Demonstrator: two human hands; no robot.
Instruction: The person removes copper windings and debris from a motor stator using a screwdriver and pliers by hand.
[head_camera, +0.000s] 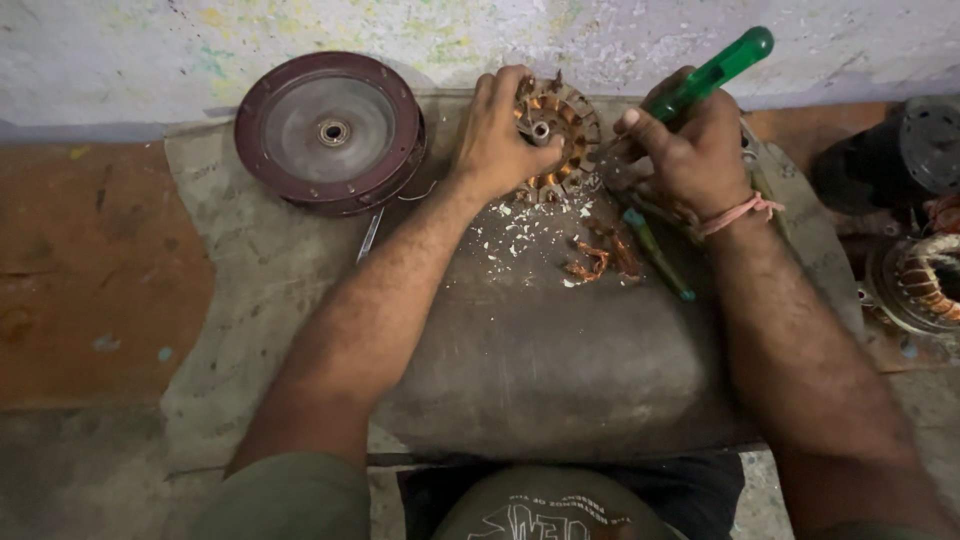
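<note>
A round metal stator (562, 138) wound with copper wire stands on edge on a grey mat (540, 350), near the wall. My left hand (497, 135) grips its left rim and holds it upright. My right hand (678, 150) is closed around a screwdriver with a green see-through handle (722, 66); its tip points into the stator's right side, hidden behind my fingers. White flakes (520, 232) and bits of copper wire (598, 257) lie on the mat just below the stator.
A dark red round motor cover (330, 130) leans against the wall at the left. A thin metal rod (369, 234) and a small green-tipped tool (657, 252) lie on the mat. Another copper-wound stator (925, 280) and a black part (915, 150) sit at the right.
</note>
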